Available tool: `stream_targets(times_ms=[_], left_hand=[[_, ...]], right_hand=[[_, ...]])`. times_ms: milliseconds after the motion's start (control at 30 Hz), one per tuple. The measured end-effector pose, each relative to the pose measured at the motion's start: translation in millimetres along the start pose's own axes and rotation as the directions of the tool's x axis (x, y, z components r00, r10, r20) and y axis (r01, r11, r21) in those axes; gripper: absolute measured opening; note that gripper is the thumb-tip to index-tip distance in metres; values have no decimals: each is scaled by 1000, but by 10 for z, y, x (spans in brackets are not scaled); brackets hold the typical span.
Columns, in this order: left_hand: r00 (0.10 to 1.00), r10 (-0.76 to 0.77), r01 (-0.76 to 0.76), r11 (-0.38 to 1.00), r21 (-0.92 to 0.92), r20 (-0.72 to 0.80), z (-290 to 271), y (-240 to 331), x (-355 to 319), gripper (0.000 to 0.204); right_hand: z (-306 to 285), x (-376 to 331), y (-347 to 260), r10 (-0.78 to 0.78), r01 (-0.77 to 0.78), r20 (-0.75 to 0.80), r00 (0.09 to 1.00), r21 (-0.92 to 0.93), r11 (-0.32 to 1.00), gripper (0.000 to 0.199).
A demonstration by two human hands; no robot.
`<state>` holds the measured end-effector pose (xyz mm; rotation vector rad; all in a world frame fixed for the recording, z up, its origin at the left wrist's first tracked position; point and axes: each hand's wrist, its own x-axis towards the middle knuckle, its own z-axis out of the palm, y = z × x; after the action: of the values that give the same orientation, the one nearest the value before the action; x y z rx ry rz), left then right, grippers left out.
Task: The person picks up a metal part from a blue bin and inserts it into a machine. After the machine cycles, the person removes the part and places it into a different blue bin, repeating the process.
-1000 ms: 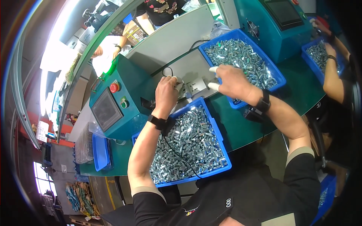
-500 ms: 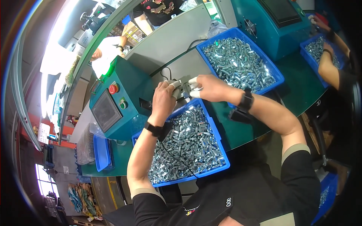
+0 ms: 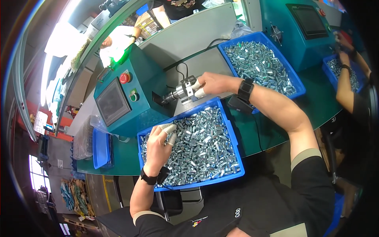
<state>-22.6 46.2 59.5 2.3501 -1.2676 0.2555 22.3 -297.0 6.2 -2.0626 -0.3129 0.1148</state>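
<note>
A blue bin (image 3: 233,148) full of small shiny metal sleeve-like parts (image 3: 201,146) stands right in front of me. My left hand (image 3: 157,149) reaches into its left side, with pale covers on the fingertips; thumb and forefinger are apart, just over the parts. At the machine's metal spindle and clamp block (image 3: 185,91), behind the bin, is my right hand (image 3: 216,83). Its covered thumb and forefinger close in at the block's right side; whatever they grip is hidden. The spindle comes out of a teal machine (image 3: 136,93) on the left.
A second blue bin (image 3: 300,89) of metal parts stands at the back right, beside another teal machine (image 3: 296,39). Stacked blue trays (image 3: 102,148) sit at the left. A grey partition (image 3: 189,29) runs behind. At far right, a co-worker's arms (image 3: 345,79) reach over another bin.
My left hand has gone from the clamp block down and toward me, into the near bin. My right hand stays at the block, its fingers closer together. The view has shifted slightly.
</note>
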Motion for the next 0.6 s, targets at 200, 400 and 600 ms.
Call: stream_targets(times_ms=[200,400,600], left_hand=[[998,-19,20,1000,-17,60,20,15,-180,28],[987,-30,37,998,-44,161,124,5,-153,30],[965,-18,24,1000,-16,263,260,-53,-110,31]], right_hand=[[44,-7,108,-61,67,-66,996,108,992,33],[180,-43,193,-192,223,-194,962,152,963,32],[106,-76,155,-119,142,-150,981,152,978,36]])
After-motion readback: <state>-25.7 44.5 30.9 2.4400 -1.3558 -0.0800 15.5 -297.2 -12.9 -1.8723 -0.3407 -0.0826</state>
